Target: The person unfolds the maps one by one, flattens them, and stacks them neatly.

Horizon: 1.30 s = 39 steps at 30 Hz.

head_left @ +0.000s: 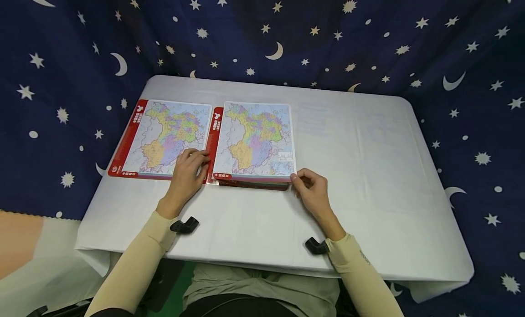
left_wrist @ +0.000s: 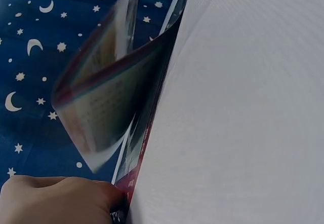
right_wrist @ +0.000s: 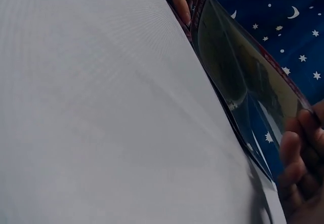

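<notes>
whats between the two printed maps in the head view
In the head view, a red strip with white lettering lies between the left map and the right map; the left hand touches its lower part.

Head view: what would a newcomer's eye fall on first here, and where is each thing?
Probably the colourful left map and right map, side by side on the white table. Next, the right hand pinches the right map's near right corner, while the left hand rests where the maps meet. Behind the table hangs dark blue cloth with moons and stars.
</notes>
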Motion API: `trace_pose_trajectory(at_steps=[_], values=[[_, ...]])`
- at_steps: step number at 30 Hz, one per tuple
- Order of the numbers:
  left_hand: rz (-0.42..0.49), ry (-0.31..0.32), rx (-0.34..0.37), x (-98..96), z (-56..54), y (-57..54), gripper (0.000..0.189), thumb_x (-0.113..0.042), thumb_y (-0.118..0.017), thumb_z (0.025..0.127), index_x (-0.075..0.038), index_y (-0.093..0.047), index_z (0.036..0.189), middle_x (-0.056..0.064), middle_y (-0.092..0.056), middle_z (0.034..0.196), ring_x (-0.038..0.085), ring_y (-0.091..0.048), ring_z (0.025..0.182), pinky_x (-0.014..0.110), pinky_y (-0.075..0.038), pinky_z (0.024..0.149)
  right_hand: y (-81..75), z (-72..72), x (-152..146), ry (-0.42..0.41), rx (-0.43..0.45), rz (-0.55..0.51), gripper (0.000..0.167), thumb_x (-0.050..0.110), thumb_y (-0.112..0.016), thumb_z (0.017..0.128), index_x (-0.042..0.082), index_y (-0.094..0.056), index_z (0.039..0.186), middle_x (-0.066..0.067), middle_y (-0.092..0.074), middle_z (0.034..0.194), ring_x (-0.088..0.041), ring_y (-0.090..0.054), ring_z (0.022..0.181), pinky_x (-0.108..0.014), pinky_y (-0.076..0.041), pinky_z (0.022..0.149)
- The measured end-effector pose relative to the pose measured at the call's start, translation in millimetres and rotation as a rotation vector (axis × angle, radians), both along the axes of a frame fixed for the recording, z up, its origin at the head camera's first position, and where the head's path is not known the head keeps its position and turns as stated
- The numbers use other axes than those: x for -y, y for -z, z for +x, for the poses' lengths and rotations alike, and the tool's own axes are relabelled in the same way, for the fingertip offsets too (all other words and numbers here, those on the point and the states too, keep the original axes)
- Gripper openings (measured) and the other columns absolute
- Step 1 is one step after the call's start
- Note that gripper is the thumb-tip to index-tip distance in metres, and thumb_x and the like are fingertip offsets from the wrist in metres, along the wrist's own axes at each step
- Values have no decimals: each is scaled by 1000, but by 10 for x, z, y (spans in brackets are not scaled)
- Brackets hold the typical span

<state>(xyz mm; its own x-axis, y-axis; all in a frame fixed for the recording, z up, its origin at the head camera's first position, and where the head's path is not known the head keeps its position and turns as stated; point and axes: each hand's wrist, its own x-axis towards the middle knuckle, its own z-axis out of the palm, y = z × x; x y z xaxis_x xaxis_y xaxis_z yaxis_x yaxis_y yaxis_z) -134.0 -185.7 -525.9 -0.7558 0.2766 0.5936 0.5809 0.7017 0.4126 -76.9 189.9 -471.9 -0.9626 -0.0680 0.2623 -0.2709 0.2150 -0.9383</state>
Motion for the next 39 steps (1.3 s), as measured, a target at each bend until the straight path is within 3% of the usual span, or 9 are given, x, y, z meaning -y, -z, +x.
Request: trace_pose_trajectory(at_steps=[8, 15, 19, 26, 33, 39], values=[[-7, -4, 10, 8, 10, -12, 13, 2, -75, 91, 1, -75, 104, 18, -75, 125, 40, -58, 117, 53, -43, 91, 12, 1, -58, 121, -33, -75, 22, -6, -60, 99, -17, -61, 80, -14, -53, 59, -29, -53, 49, -20, -46, 49], [3, 3, 3, -20, -21, -16, 12, 2, -74, 91, 1, -74, 103, 18, -75, 124, 40, -58, 117, 54, -42, 91, 159, -62, -203, 220, -50, -37, 24, -7, -55, 99, -18, -62, 79, -32, -54, 64, -46, -50, 49, -30, -46, 44], [5, 0, 21, -28, -22, -21, 12, 2, -73, 92, 0, -75, 104, 17, -74, 126, 40, -58, 119, 54, -42, 93, 260, -112, -296, 261, -49, -30, 25, -5, -55, 100, -16, -63, 79, -34, -55, 65, -45, -51, 47, -28, -46, 43], [-6, -16, 39, 22, 20, -6, 13, 2, -73, 93, 0, -75, 105, 17, -73, 127, 40, -57, 120, 55, -42, 93, 309, -118, -379, 268, -23, -50, 25, 0, -60, 100, -9, -64, 77, -22, -57, 61, -32, -54, 45, -24, -46, 44], [-4, -8, 41, 33, 24, -5, 12, 1, -72, 94, 0, -74, 106, 17, -72, 129, 40, -56, 121, 56, -41, 94, 341, -95, -444, 230, 12, -64, 26, 0, -57, 104, -13, -65, 83, -35, -57, 68, -34, -54, 47, -27, -47, 46], [6, -5, 27, 24, 16, -12, 12, 2, -73, 94, 0, -74, 106, 18, -73, 128, 41, -57, 121, 56, -42, 93, 95, -14, -403, 203, 41, -71, 25, -4, -54, 103, -19, -63, 86, -42, -55, 72, -42, -52, 50, -28, -49, 47]])
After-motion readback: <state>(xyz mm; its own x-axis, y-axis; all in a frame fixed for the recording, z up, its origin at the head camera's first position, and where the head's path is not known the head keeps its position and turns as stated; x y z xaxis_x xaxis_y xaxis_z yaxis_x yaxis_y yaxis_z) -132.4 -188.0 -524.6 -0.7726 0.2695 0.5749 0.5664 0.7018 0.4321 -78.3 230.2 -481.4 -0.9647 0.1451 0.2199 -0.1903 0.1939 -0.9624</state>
